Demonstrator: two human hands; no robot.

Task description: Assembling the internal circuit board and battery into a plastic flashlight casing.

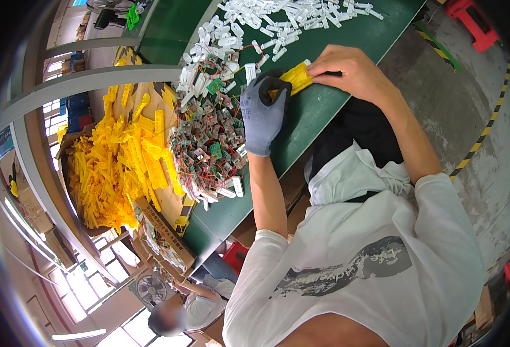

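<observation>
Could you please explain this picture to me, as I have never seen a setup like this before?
Of course. There is no machine arm here: a person works with their own two hands. The picture comes from a wide fisheye camera worn on the head, looking down, so straight edges bend towards the rim, and picture left is the person's left.

The left hand wears a grey glove with dark fingers; the right hand is bare. Between them they hold a yellow piece over a green table. On the table lie scattered white parts and a pile of small circuit boards with wires. Further left is a large heap of yellow parts.
</observation>
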